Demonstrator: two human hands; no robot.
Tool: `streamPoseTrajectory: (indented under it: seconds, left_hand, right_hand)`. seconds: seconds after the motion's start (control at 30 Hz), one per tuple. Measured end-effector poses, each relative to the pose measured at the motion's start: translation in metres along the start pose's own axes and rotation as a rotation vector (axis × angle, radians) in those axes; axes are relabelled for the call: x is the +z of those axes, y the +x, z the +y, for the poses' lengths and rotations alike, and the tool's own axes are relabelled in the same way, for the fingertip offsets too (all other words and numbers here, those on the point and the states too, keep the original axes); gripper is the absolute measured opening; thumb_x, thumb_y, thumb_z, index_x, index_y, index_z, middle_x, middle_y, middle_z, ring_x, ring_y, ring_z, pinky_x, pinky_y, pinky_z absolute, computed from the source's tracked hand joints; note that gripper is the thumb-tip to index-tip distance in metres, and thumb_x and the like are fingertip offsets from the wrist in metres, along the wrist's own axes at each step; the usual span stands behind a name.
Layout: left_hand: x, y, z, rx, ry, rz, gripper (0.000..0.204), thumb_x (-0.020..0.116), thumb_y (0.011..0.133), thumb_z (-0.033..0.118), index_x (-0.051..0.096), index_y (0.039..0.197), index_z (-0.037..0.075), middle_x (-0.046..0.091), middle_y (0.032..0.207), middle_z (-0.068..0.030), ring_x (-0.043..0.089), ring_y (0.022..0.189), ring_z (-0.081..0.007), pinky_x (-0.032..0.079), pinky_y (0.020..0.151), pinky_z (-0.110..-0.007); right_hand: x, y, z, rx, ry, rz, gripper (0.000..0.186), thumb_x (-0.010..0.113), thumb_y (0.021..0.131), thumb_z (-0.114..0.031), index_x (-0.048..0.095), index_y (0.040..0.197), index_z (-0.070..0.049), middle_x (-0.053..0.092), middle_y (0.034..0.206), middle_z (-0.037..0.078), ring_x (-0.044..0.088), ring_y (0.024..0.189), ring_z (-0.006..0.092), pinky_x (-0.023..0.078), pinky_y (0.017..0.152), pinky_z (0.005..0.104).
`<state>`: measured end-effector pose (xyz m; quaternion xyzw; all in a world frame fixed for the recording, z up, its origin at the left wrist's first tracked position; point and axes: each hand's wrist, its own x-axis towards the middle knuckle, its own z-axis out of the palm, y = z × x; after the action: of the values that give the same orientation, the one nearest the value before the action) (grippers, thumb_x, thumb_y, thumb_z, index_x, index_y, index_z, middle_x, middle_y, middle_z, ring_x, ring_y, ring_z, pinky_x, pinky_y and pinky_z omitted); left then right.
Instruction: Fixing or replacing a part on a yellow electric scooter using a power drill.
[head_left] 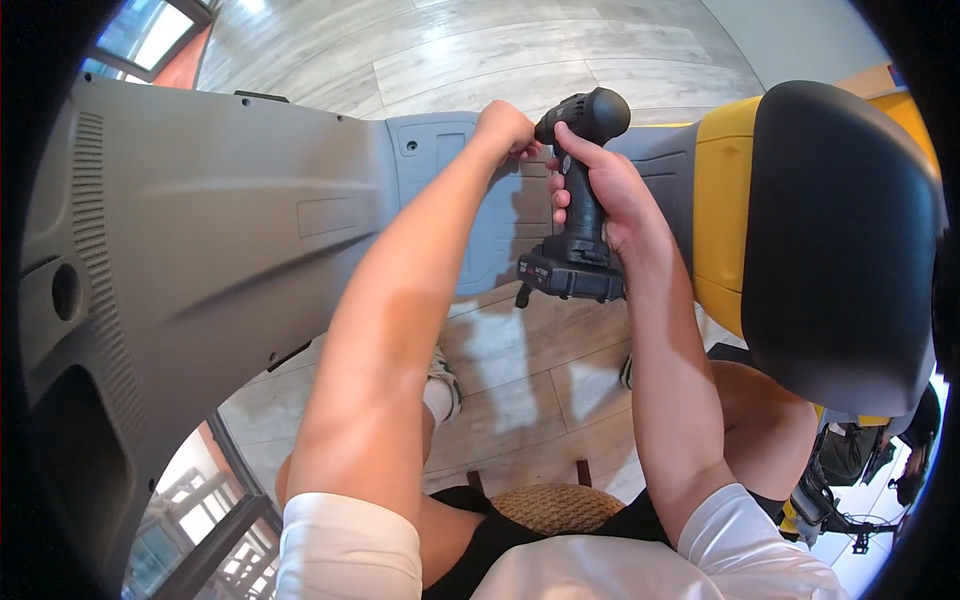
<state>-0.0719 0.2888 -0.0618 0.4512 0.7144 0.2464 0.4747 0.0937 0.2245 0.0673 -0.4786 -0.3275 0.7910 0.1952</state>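
My right hand point(610, 185) is wrapped round the grip of a black cordless drill point(583, 215), its thumb up near the drill's body. The drill stands handle down, battery toward me, with its nose pointing left. At that nose my left hand point(506, 130) is closed, fingers curled in. What lies between those fingers is hidden by the hand itself. Both hands are over the blue-grey footboard point(478, 240) of a scooter, which has a screw hole at its left part.
The scooter's grey front panel point(230, 190) rises on the left. On the right are its yellow body point(722, 205) and black seat point(840, 240). Beneath me is a woven stool point(555, 508) on a wood-look floor point(530, 400). Dark-framed windows point(215, 520) show at lower left.
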Motion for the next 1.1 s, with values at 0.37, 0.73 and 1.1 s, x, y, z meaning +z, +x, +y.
streamPoseTrajectory:
  seconds: [0.37, 0.73, 1.1]
  left_hand:
    - [-0.011, 0.0, 0.005, 0.148, 0.479, 0.124, 0.012, 0.068, 0.077, 0.013, 0.076, 0.084, 0.008, 0.071, 0.073, -0.0117, 0.068, 0.062, -0.0199, 0.054, 0.062, -0.034]
    - [0.002, -0.041, -0.028, 0.553, 0.303, 0.395, 0.018, 0.065, 0.08, 0.01, 0.073, 0.095, 0.005, 0.067, 0.089, -0.0198, 0.065, 0.083, -0.0357, 0.052, 0.076, -0.04]
    - [0.008, -0.052, -0.053, 0.638, 0.127, 0.441, 0.026, 0.064, 0.072, -0.003, 0.069, 0.096, 0.004, 0.061, 0.087, -0.0182, 0.061, 0.083, -0.0348, 0.051, 0.076, -0.039]
  right_hand:
    - [-0.005, 0.009, -0.002, 0.04, -0.088, 0.066, 0.041, 0.066, 0.089, -0.043, 0.053, 0.087, -0.003, 0.053, 0.063, 0.001, 0.051, 0.047, 0.0092, 0.047, 0.043, 0.0261]
    - [-0.004, 0.009, -0.007, 0.058, -0.092, 0.053, 0.042, 0.065, 0.09, -0.042, 0.055, 0.089, -0.002, 0.054, 0.065, 0.004, 0.054, 0.05, 0.0128, 0.05, 0.045, 0.0295]
    - [0.023, 0.011, -0.007, 0.055, -0.4, 0.091, 0.034, 0.069, 0.087, -0.034, 0.057, 0.088, -0.002, 0.053, 0.065, 0.004, 0.053, 0.049, 0.012, 0.048, 0.042, 0.029]
